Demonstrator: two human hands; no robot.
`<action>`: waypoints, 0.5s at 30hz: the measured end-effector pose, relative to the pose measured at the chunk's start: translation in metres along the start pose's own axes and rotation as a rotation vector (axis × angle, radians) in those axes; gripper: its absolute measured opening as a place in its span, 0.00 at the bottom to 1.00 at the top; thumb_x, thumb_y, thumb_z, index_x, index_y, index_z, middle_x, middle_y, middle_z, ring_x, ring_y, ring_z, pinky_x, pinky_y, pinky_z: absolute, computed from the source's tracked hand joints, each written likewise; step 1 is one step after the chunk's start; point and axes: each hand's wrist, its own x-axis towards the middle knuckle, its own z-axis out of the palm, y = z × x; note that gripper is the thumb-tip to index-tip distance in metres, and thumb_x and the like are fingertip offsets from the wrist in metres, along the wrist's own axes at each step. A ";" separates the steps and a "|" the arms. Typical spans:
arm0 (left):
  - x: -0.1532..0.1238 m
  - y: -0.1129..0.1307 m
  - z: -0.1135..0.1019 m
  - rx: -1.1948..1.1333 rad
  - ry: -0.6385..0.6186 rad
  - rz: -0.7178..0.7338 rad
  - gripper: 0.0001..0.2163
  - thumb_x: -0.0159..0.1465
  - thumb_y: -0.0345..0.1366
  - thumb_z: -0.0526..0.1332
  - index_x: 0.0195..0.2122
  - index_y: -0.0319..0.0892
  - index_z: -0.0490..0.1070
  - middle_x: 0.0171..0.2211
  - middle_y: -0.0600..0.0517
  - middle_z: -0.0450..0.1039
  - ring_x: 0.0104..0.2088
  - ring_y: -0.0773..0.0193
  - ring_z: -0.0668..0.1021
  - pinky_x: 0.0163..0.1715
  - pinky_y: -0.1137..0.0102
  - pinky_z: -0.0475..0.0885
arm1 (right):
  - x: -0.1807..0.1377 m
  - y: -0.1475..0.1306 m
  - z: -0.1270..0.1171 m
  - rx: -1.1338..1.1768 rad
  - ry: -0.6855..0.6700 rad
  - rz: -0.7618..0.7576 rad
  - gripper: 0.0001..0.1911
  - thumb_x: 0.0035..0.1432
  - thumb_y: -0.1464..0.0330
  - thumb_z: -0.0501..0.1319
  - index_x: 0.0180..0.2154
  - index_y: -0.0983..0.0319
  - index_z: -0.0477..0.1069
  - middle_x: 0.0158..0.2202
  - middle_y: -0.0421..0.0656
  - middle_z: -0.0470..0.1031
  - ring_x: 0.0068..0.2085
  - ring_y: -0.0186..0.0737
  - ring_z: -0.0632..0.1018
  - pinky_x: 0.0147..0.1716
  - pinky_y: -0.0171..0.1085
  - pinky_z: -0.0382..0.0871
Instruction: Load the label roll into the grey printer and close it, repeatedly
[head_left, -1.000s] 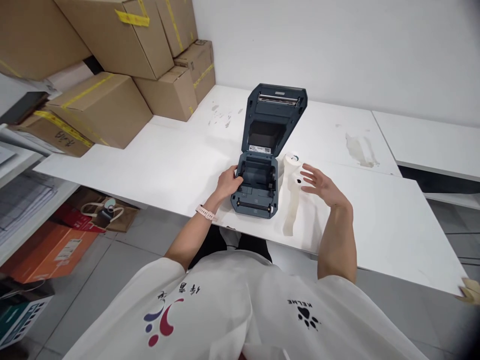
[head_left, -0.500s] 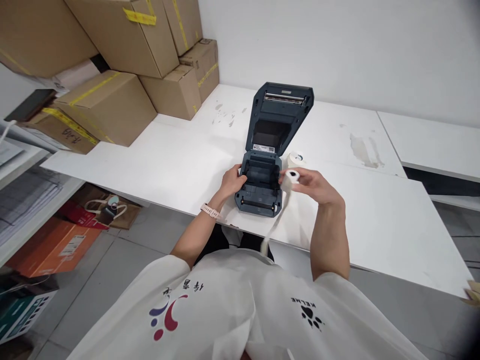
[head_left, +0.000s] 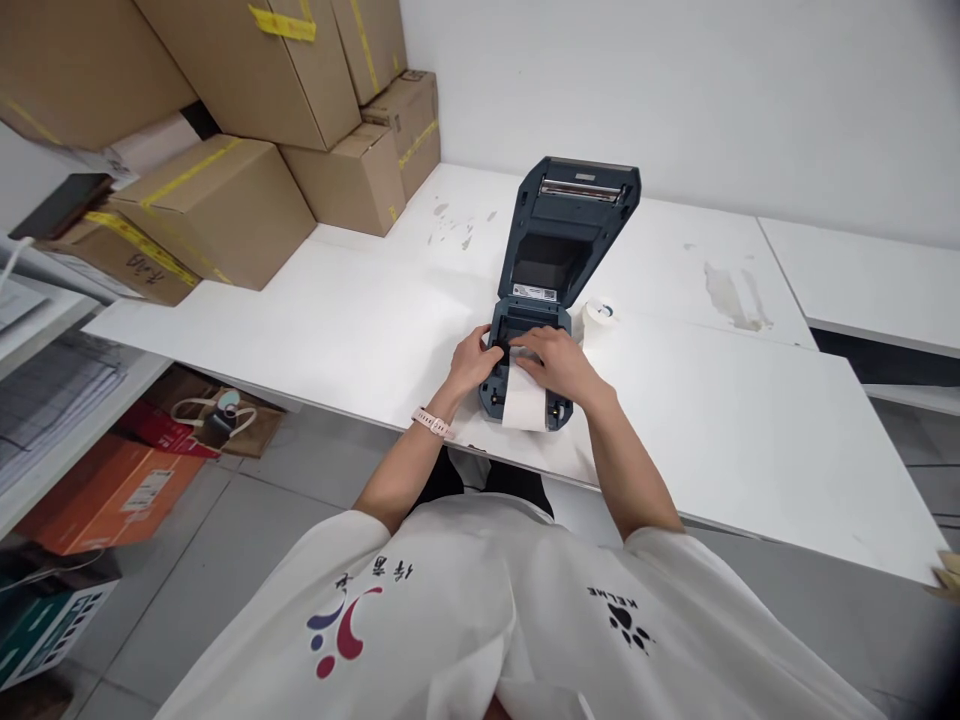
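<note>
A dark blue label printer (head_left: pixel 547 262) stands on the white table with its lid tipped back. My left hand (head_left: pixel 474 361) grips the left wall of the base, its thumb curled over the rim to the inside. Over the open bay, my right hand (head_left: pixel 559 362) is closed on a white label roll, mostly hidden beneath the fingers. From that roll a paper strip (head_left: pixel 525 400) runs toward me and hangs across the front edge of the printer. Just right of the printer sits a second white roll (head_left: pixel 598 320).
Cardboard boxes (head_left: pixel 244 210) with yellow tape are stacked at the back left of the white table (head_left: pixel 712 430). A wall rises behind. Low on the left are shelves with papers and an orange box (head_left: pixel 112 495) on the floor.
My right hand has brought the label roll leftward, from beside the printer into its open bay. The paper strip now lies over the printer's front. My left hand keeps its hold.
</note>
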 end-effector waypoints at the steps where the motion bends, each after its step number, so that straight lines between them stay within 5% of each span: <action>1: 0.000 -0.001 0.001 -0.036 0.007 -0.003 0.28 0.57 0.37 0.59 0.61 0.42 0.69 0.44 0.46 0.76 0.40 0.57 0.76 0.41 0.65 0.70 | -0.013 -0.003 0.001 0.077 0.069 -0.030 0.18 0.67 0.67 0.55 0.54 0.61 0.76 0.52 0.50 0.79 0.51 0.55 0.78 0.50 0.52 0.72; 7: -0.001 0.000 0.004 -0.377 -0.163 0.019 0.34 0.58 0.39 0.62 0.66 0.41 0.59 0.63 0.43 0.69 0.57 0.53 0.75 0.52 0.63 0.72 | -0.079 -0.032 0.024 0.246 0.297 -0.017 0.19 0.71 0.62 0.52 0.57 0.54 0.74 0.58 0.47 0.77 0.60 0.54 0.76 0.57 0.57 0.73; 12: -0.001 0.001 0.003 -0.415 -0.216 -0.055 0.39 0.58 0.42 0.63 0.70 0.44 0.52 0.68 0.43 0.63 0.60 0.52 0.74 0.54 0.61 0.73 | -0.100 -0.036 0.032 0.193 0.185 -0.081 0.38 0.62 0.46 0.60 0.68 0.53 0.59 0.70 0.48 0.62 0.71 0.57 0.63 0.66 0.63 0.60; 15: -0.001 0.001 0.002 -0.420 -0.221 -0.063 0.40 0.58 0.42 0.64 0.71 0.45 0.52 0.68 0.43 0.63 0.61 0.51 0.73 0.55 0.60 0.72 | -0.101 -0.033 0.034 0.160 0.156 -0.119 0.45 0.57 0.41 0.62 0.68 0.56 0.58 0.71 0.50 0.60 0.72 0.59 0.61 0.68 0.63 0.56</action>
